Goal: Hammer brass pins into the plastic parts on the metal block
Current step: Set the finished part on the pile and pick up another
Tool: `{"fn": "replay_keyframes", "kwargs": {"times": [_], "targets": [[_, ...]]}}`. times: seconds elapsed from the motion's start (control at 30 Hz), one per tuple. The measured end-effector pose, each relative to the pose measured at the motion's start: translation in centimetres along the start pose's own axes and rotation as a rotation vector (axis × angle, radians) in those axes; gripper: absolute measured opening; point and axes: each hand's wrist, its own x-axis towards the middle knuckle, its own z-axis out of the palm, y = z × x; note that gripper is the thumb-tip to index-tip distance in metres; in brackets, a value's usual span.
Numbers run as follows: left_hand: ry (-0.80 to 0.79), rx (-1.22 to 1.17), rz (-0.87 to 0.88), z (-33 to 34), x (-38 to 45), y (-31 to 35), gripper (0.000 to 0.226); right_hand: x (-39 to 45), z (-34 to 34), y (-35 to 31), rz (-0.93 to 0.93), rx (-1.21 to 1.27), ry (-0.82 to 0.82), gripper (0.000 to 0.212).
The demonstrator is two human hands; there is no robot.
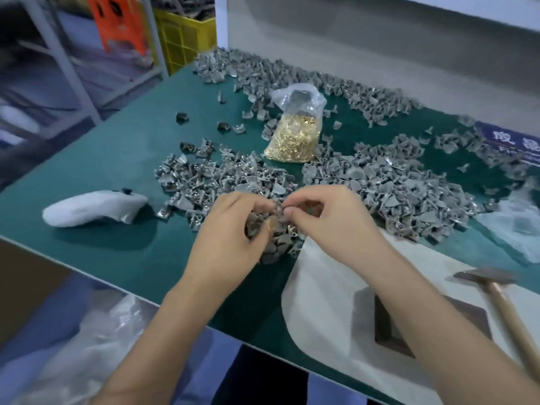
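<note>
Now my left hand (233, 226) pinched plastic parts (273, 222) with my right hand (330, 217) at frame centre; brass pins (268, 226) could slip, being loosely cupped.

Both hands meet above the green table (122, 159) — left hand (230, 238) and right hand (330, 220) pinching one grey plastic part (279, 213). Beyond them lies the bag of brass pins (292, 135); right of them — hammer (502, 290), metal block (388, 331).

Both hands, left (230, 229) and right (336, 220), are bare, without gloves; the forearms are uncovered, no sleeves showing.
</note>
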Motion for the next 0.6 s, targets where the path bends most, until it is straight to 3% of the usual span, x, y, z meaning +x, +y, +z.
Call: {"fn": "replay_keyframes", "kwargs": {"times": [0.13, 0.33, 0.47, 0.6], "targets": [[0.026, 0.137, -0.03, -0.5, 0.5, -1.9, 0.025, 2.5, 1.7, -0.2, 0.017, -0.045, -0.001, 0.011], [0.04, 0.079, -0.033, -0.5, 0.9, -2.1, 0.021, 3.4, 2.9, -0.2, 0.031, -0.108, -0.025, 0.012], [0.079, 0.054, -0.019, -0.7, 0.7, -1.1, 0.014, 2.3, 0.5, 0.9, 0.015, -0.053, 0.041, 0.01], [0.145, -0.071, 0.074, 0.4, 1.4, 2.2, 0.022, 0.2, -4.4, 4.5, 0.099, -0.089, 0.141, 0.016]]}}
